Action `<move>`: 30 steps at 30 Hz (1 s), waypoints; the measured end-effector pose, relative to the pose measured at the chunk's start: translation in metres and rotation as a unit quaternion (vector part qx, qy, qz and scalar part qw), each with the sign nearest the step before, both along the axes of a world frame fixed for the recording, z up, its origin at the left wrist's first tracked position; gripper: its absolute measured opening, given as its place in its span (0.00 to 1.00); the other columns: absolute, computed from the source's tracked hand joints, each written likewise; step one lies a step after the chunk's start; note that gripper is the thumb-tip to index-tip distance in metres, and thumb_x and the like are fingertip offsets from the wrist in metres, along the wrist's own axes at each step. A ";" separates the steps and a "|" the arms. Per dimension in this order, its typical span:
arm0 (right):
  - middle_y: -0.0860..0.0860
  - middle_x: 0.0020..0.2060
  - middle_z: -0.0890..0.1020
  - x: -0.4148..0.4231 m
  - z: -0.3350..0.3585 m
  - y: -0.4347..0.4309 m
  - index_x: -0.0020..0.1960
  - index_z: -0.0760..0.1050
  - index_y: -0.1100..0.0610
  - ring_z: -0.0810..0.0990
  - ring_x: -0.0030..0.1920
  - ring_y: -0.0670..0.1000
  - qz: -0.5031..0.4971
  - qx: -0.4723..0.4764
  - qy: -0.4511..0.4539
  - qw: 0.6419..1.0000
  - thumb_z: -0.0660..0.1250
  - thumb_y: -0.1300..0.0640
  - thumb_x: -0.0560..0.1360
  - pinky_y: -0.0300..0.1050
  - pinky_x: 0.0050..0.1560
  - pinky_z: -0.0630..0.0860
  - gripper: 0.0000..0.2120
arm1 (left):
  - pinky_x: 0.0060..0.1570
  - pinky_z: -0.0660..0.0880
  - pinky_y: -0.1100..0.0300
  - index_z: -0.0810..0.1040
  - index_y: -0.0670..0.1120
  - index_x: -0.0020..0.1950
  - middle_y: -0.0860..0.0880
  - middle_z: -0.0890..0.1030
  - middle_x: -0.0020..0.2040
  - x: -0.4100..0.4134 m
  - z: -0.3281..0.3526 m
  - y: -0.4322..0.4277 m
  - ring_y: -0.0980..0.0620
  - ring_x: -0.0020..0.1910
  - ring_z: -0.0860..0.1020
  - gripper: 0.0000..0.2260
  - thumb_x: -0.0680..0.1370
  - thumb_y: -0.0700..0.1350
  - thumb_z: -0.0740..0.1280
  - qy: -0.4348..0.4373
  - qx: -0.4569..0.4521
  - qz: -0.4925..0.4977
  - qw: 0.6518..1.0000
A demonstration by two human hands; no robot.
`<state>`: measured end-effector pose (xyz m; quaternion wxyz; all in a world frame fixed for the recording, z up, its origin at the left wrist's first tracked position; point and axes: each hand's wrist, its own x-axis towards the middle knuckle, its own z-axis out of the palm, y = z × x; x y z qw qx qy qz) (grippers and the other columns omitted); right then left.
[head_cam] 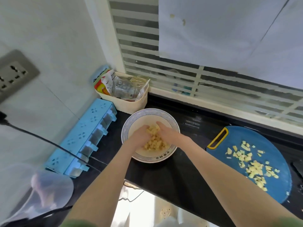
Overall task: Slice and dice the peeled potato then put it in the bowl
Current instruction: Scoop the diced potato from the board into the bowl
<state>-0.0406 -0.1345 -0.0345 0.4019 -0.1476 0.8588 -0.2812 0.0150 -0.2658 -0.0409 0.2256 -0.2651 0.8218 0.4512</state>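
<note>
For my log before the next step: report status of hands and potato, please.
Left hand, right hand cup diced potato in bowl. More pieces on cutting board. Nothing blocking.

Both bare forearms reach forward and converge. The left hand (140,134) and right hand (167,132) sit side by side, fingers curled inward, cupping diced potato (153,128) between them.
</note>
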 end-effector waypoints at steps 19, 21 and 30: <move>0.53 0.47 0.75 0.003 -0.005 0.056 0.71 0.62 0.55 0.71 0.39 0.47 0.013 -0.039 0.109 0.993 0.51 0.65 0.81 0.37 0.35 0.68 0.20 | 0.52 0.71 0.54 0.73 0.43 0.65 0.43 0.70 0.62 -0.025 0.013 0.065 0.44 0.57 0.74 0.14 0.82 0.42 0.55 0.082 -0.316 -0.154 0.932; 0.57 0.54 0.77 0.003 -0.002 0.073 0.70 0.64 0.56 0.74 0.44 0.50 -0.026 -0.066 0.128 0.989 0.51 0.63 0.81 0.40 0.42 0.71 0.18 | 0.52 0.71 0.54 0.71 0.43 0.67 0.42 0.69 0.63 -0.028 0.015 0.084 0.43 0.58 0.74 0.15 0.81 0.42 0.56 0.119 -0.286 -0.161 0.937; 0.55 0.58 0.73 0.016 -0.039 0.278 0.72 0.58 0.60 0.75 0.57 0.55 -0.244 0.053 0.114 0.961 0.71 0.52 0.74 0.47 0.53 0.73 0.34 | 0.49 0.76 0.52 0.58 0.49 0.73 0.41 0.66 0.64 -0.036 -0.010 0.234 0.42 0.52 0.76 0.30 0.75 0.50 0.68 0.066 -0.158 -0.291 0.941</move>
